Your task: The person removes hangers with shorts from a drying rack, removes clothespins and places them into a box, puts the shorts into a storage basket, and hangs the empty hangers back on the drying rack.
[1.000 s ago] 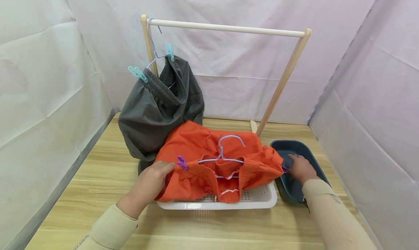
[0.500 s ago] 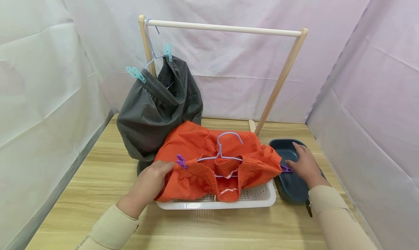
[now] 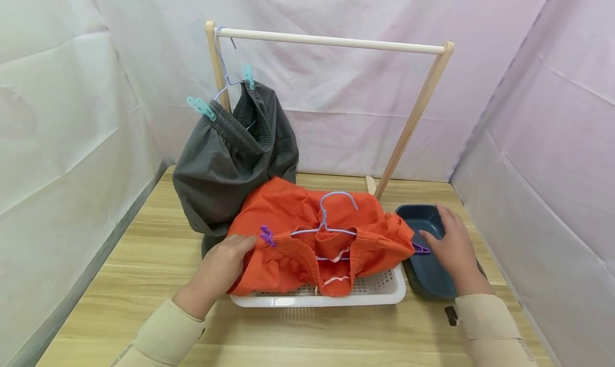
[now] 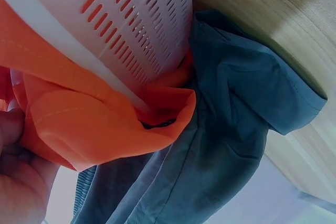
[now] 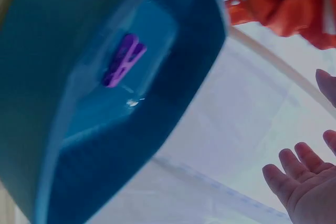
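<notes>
Orange pants with an elastic waistband and white drawstring lie over a white perforated basket. A lilac hanger sits in the waist. My left hand grips the pants at the left end of the waistband, beside a purple clothespin there. A second purple clothespin shows at the waistband's right end, overlapping the basin. My right hand is over the dark blue basin, fingers spread, holding nothing. In the right wrist view a purple clothespin lies inside the basin.
Grey pants hang on a hanger with light blue clothespins at the left of a wooden rack. Their lower part reaches down beside the basket. White cloth walls enclose the table on three sides.
My right hand has let go of the clothespin at the waistband's right end and drawn back to the right, its fingers spreading. My left hand stays on the pants.
</notes>
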Motion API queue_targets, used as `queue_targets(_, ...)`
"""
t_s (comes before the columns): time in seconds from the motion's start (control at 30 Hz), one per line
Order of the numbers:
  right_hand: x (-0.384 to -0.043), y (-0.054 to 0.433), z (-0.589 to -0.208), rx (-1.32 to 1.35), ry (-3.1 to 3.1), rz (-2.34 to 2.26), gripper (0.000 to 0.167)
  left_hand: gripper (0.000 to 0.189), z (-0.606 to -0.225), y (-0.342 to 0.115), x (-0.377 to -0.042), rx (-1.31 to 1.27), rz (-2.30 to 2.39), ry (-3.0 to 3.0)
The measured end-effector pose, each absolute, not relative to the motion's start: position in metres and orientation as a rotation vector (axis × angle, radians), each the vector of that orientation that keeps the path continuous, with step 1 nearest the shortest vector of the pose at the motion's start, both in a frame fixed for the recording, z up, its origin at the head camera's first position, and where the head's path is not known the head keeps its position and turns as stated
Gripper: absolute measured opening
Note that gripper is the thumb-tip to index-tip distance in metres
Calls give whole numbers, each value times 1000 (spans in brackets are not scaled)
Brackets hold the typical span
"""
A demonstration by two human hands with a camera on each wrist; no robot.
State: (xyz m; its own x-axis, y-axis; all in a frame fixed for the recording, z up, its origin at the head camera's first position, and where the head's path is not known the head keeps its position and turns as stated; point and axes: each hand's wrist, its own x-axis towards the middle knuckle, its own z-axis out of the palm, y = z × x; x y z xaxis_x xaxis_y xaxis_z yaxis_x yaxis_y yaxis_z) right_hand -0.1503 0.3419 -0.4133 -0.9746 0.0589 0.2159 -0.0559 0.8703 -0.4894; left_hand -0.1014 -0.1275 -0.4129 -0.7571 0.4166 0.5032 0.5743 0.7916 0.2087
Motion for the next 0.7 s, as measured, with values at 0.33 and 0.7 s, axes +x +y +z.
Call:
queue_targets(0.33, -130, 315, -385, 34, -2655, 841, 79, 27, -412, -126, -101, -720, -485, -2565)
queue_targets(0.7, -109, 282, -363, 225, -2390, 868, 78, 26, -414, -127, -103, -744, -492, -2521)
